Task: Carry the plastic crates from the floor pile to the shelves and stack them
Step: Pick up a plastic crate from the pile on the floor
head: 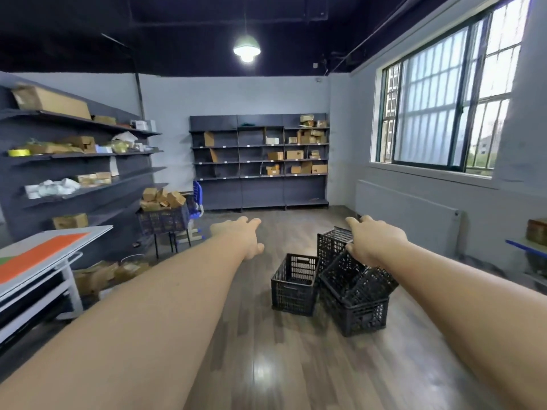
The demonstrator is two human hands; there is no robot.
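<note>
Several black plastic crates lie in a pile on the wooden floor ahead. One upright crate [294,284] stands at the left of the pile. A tilted crate [359,279] rests on a lower crate [359,313], and another crate [333,242] stands on end behind them. My left hand [241,236] reaches forward in the air, left of the pile, fingers apart and holding nothing. My right hand [374,241] stretches out above the tilted crate, fingers spread, in front of the crate on end; whether it touches a crate I cannot tell. Dark shelves [259,161] stand against the far wall.
More shelves [80,161] with cardboard boxes line the left wall. A crate full of boxes [164,216] sits on a stand beside a blue chair [196,199]. A white table with an orange panel [44,253] is near left. A window and radiator [408,214] fill the right wall.
</note>
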